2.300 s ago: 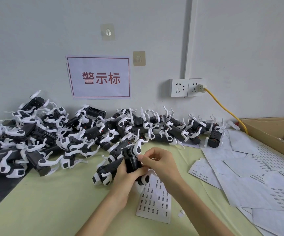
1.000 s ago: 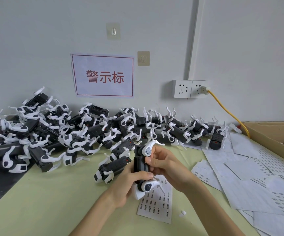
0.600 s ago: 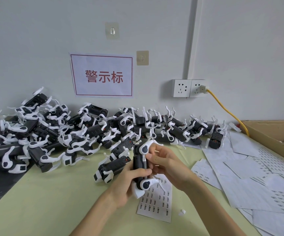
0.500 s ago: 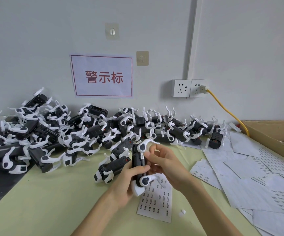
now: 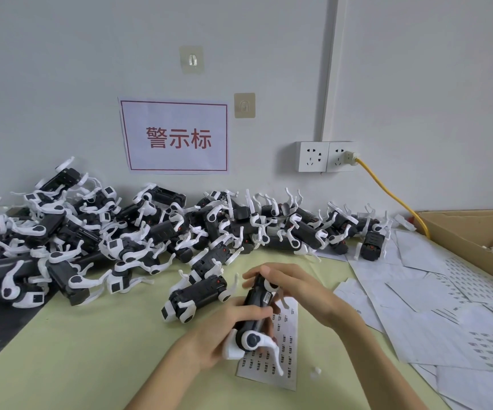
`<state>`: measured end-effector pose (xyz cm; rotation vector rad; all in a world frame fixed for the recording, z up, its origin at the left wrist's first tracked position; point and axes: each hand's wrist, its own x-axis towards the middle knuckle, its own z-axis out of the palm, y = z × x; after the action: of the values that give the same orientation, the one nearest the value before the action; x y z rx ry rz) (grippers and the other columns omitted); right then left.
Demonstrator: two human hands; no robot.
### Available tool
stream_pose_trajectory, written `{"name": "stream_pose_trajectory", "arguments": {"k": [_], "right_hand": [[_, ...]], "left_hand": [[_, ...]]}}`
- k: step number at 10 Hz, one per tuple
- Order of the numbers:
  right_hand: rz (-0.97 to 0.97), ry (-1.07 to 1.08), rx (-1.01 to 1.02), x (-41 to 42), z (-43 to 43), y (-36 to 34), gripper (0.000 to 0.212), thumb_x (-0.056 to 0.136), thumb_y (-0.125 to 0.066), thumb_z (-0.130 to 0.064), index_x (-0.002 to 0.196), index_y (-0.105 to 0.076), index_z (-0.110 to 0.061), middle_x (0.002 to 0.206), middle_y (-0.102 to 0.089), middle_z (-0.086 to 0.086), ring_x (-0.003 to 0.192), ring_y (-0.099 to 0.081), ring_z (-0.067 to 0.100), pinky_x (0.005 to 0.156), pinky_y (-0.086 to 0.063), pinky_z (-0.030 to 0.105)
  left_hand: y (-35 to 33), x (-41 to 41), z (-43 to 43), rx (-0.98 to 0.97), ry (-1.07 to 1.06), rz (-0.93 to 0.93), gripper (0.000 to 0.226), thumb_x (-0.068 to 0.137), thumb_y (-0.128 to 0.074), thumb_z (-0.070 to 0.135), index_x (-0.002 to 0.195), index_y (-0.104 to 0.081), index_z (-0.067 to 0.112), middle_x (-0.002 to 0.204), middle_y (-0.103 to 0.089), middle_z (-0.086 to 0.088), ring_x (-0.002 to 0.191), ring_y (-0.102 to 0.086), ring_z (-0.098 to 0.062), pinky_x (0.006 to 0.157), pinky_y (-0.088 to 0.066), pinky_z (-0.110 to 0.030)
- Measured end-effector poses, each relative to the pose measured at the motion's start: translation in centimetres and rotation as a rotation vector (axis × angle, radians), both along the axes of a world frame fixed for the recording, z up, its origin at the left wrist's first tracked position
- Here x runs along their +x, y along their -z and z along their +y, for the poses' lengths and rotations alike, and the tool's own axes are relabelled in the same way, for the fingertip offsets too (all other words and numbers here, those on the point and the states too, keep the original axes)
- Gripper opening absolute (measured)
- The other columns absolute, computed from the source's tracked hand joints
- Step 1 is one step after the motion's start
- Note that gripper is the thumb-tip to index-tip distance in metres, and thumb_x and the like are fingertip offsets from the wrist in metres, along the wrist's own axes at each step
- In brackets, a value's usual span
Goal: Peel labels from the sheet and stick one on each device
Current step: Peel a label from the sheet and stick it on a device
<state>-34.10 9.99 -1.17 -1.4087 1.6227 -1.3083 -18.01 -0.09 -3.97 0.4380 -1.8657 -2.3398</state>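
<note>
here left hand (image 5: 221,329) grips device (image 5: 255,309); right hand (image 5: 292,288) fingers pinch its top.

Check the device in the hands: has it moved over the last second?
Yes. The held device has tipped: its lower white end now lies further down over the label sheet, while the left hand grips it and the right hand touches its upper end.

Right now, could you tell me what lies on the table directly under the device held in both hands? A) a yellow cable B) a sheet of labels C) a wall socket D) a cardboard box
B: the label sheet lies flat beneath the device gripped by the left hand and right hand.
</note>
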Motion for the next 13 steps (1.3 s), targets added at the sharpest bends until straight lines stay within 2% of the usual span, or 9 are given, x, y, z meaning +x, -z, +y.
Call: {"name": "stream_pose_trajectory", "arguments": {"k": [2,4,5,7,9,10,11,12,13], "right_hand": [[-0.025,-0.069,0.097,-0.8,0.7,-0.1,0.044,0.091,-0.052,-0.047,0.115,-0.071,-0.015,0.099,-0.07,-0.002,0.081,-0.062,0.013,0.069,-0.046,0.026],[-0.211,0.062,-0.198,-1.3,0.7,-0.8,0.039,0.091,-0.062,-0.042,0.109,-0.071,-0.008,0.102,-0.073,0.016,0.09,-0.072,0.03,0.076,-0.058,0.038],[-0.316,0.1,-0.24,-1.7,0.8,-0.6,0.04,0.088,-0.068,-0.036,0.114,-0.064,-0.005,0.111,-0.072,0.017,0.1,-0.073,0.039,0.083,-0.059,0.042],[-0.229,-0.075,-0.056,-1.6,1.0,-0.5,0.034,0.089,-0.072,-0.033,0.117,-0.064,-0.015,0.109,-0.072,0.01,0.095,-0.073,0.036,0.08,-0.058,0.037],[-0.477,0.158,-0.217,-5.6,3.8,-1.6,0.04,0.085,-0.062,-0.046,0.103,-0.075,-0.012,0.094,-0.066,0.02,0.069,-0.065,0.028,0.062,-0.057,0.035],[-0.955,0.132,-0.724,-8.5,7.4,-2.3,0.037,0.097,-0.053,-0.043,0.106,-0.072,-0.013,0.113,-0.067,0.02,0.085,-0.072,0.029,0.072,-0.062,0.037],[-1.235,0.13,-1.071,-8.9,9.7,-2.9,0.066,0.103,-0.039,-0.052,0.15,-0.041,-0.005,0.152,-0.044,0.029,0.138,-0.047,0.047,0.102,-0.053,0.052],[-1.285,0.379,-1.056,-8.6,8.8,-2.9,0.065,0.108,-0.026,-0.051,0.154,-0.03,-0.006,0.148,-0.046,0.034,0.139,-0.051,0.036,0.098,-0.057,0.043],[-1.224,0.582,-0.824,-7.3,6.4,-2.1,0.051,0.109,-0.029,-0.033,0.144,-0.04,0.003,0.146,-0.045,0.038,0.122,-0.064,0.022,0.093,-0.054,0.034]], "left_hand": [[-0.2,0.0,-0.1,0.138,0.031,-0.038,0.051,0.078,-0.084,0.052,0.096,-0.077,0.005,0.091,-0.068,-0.019,0.083,-0.068,-0.03,0.085,-0.056,-0.041],[-0.4,-0.2,-1.3,0.49,-0.084,0.189,0.074,0.094,-0.059,0.061,0.131,-0.065,-0.003,0.104,-0.064,-0.022,0.087,-0.061,-0.031,0.082,-0.045,-0.039],[-0.5,0.0,-2.3,0.492,-0.316,0.307,0.059,0.089,-0.058,0.054,0.116,-0.071,0.003,0.097,-0.067,-0.02,0.079,-0.064,-0.03,0.07,-0.044,-0.037],[-0.8,0.0,-2.3,0.438,-0.581,0.409,0.032,0.09,-0.065,0.038,0.09,-0.075,0.008,0.079,-0.063,-0.012,0.064,-0.059,-0.026,0.071,-0.044,-0.039],[0.7,-1.0,-2.1,0.173,-0.626,0.077,0.019,0.102,-0.053,0.018,0.101,-0.066,0.005,0.082,-0.074,-0.011,0.072,-0.066,-0.025,0.068,-0.047,-0.035],[1.1,-1.1,-1.8,0.109,-0.665,0.036,0.017,0.102,-0.052,0.01,0.095,-0.067,0.005,0.075,-0.071,-0.01,0.063,-0.064,-0.022,0.063,-0.046,-0.033],[1.0,-1.1,-1.6,0.084,-0.648,0.039,0.018,0.101,-0.053,0.01,0.091,-0.067,0.006,0.074,-0.07,-0.009,0.062,-0.064,-0.022,0.064,-0.046,-0.033],[0.9,-1.2,-1.3,0.049,-0.633,0.039,0.018,0.102,-0.051,0.007,0.092,-0.066,0.004,0.072,-0.069,-0.009,0.061,-0.062,-0.021,0.062,-0.046,-0.032],[0.7,-1.3,-1.0,0.018,-0.623,0.032,0.017,0.102,-0.05,0.004,0.094,-0.065,0.002,0.071,-0.068,-0.009,0.058,-0.061,-0.019,0.059,-0.047,-0.029]]}}
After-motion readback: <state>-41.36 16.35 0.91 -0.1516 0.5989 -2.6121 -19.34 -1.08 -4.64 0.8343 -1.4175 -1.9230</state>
